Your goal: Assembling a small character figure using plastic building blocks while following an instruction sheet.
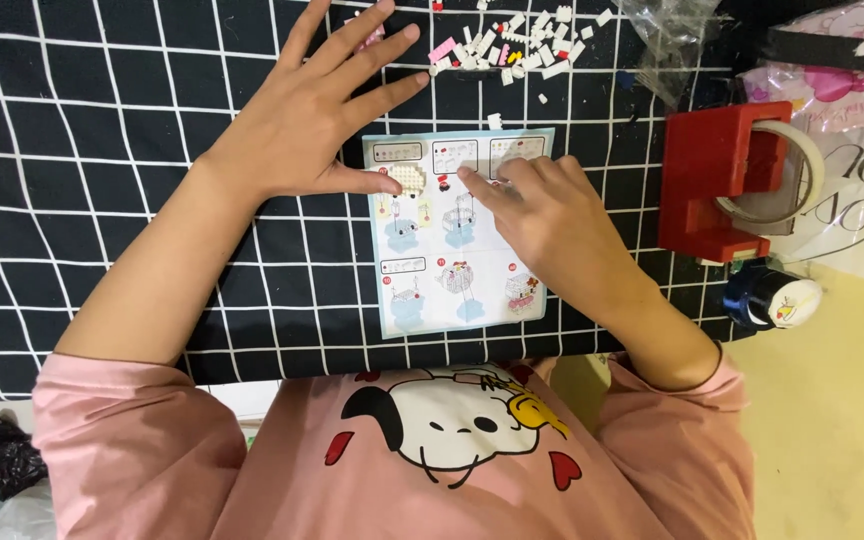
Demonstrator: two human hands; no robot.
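Observation:
A light blue instruction sheet [457, 235] lies on a black cloth with a white grid [102, 200]. A small white brick build [408, 178] sits on the sheet's upper left. My left hand [317, 115] lies flat with fingers spread, its thumb tip touching that build. My right hand [547, 215] rests on the sheet's right half with fingers curled. Its index fingertip presses on the paper just right of the build, and nothing shows inside the hand.
A pile of small white, pink and yellow bricks [522, 45] lies beyond the sheet. A clear plastic bag [672, 30] is beside the pile. At right are a red tape dispenser [717, 185], a dark blue jar [772, 300] and a pink printed bag [842, 80].

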